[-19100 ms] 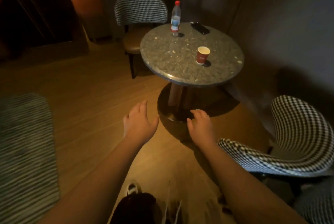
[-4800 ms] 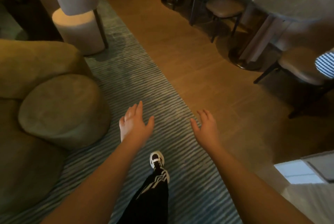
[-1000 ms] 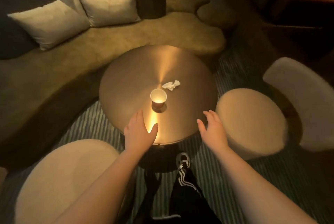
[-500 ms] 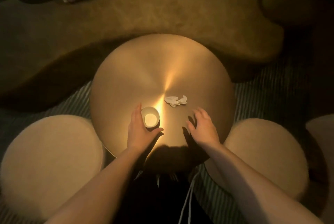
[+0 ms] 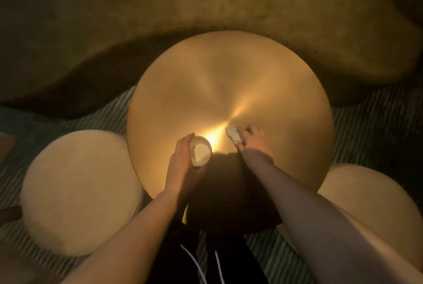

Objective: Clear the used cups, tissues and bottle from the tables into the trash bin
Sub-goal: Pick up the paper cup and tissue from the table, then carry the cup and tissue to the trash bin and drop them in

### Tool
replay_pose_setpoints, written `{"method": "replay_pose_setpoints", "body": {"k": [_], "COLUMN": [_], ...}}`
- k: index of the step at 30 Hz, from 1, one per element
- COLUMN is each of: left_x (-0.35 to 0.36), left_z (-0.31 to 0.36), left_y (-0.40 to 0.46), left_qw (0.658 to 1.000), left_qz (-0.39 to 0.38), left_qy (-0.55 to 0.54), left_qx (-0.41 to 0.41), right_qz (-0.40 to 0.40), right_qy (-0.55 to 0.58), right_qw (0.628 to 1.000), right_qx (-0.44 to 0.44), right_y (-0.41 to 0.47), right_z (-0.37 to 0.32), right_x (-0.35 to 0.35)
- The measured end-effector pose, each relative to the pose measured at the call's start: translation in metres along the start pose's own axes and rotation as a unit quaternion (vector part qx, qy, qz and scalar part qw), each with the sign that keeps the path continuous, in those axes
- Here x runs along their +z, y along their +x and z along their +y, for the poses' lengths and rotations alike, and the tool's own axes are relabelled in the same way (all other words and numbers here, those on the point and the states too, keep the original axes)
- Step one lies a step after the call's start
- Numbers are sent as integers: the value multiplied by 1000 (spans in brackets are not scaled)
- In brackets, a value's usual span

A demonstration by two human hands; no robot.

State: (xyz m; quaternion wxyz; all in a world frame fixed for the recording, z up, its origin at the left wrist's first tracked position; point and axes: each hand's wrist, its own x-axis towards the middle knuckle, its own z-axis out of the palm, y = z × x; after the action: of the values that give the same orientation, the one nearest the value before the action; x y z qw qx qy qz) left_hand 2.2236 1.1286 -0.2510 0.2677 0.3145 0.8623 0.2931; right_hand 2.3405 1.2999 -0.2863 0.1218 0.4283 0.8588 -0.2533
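I look straight down on a round brass-coloured table (image 5: 229, 73). A paper cup (image 5: 201, 150) with a pale inside stands near the table's front, and my left hand (image 5: 183, 164) is wrapped around its left side. Just right of the bright glare lies a crumpled white tissue (image 5: 233, 133). My right hand (image 5: 253, 140) covers its right end, fingers curled onto it. No trash bin or bottle is in view.
A round cream stool (image 5: 77, 192) stands left of the table and another (image 5: 375, 210) at the right. A curved olive sofa (image 5: 206, 2) wraps behind. Striped carpet (image 5: 114, 109) lies beneath. My dark trousers show at the bottom edge.
My left hand has closed round the cup. My right hand moved forward from the table's bare front onto the tissue. The camera leaned further over the table.
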Motion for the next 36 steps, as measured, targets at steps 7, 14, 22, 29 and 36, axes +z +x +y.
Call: {"method": "replay_pose_setpoints", "body": {"k": [7, 14, 22, 29, 36], "left_x": [-4, -42, -78, -92, -103], "left_z": [1, 2, -5, -47, -101], "left_y": [-2, -28, -92, -190, -317], "left_qw": [999, 998, 975, 917, 820], "left_qz": [14, 53, 212, 358, 476], "left_qy": [16, -16, -20, -44, -71], "left_qx": [40, -16, -58, -170, -311], "right_qz": [38, 113, 76, 4, -105], "right_qy": [29, 110, 116, 69, 21], "right_qw": [999, 987, 979, 954, 890], "right_qx": [25, -13, -151, -292, -443], "right_y": [-10, -48, -84, -130, -207], "right_z": [-6, -38, -90, -147, -240], "right_x": [5, -34, -44, -10, 54]}}
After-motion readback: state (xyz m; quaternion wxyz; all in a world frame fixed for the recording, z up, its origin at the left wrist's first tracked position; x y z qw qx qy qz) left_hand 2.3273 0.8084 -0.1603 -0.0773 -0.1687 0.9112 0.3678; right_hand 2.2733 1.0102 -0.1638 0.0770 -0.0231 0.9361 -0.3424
